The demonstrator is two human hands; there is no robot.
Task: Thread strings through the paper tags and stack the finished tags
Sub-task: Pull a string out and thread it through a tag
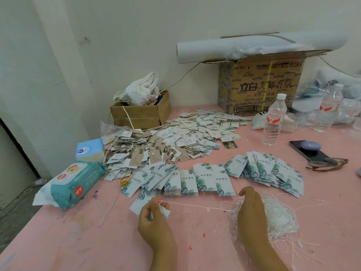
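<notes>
White card printed with teal leaves makes up the tag (165, 211) pinched in the left hand (154, 218), low over the front part of the pink, scuffed counter (58, 247). The grip is tight, with thumb and fingertips closed on the card and on one end of a thin white string (193, 205). That string runs taut and straight to the right hand (252, 212), which lies on a fluffy tangle of strings (281, 218) with its fingers curled down. Whether its grip closes on any strand cannot be told.

Just beyond the hands, a row of tags (207, 178) with the same print lies flat and overlapping, each one a slim rectangle. Farther back, a loose heap of tags (205, 124) spreads beside a pile of strung tags (144, 153) in brown and white card. A soft teal pack of wipes (76, 182) sits at the left.
</notes>
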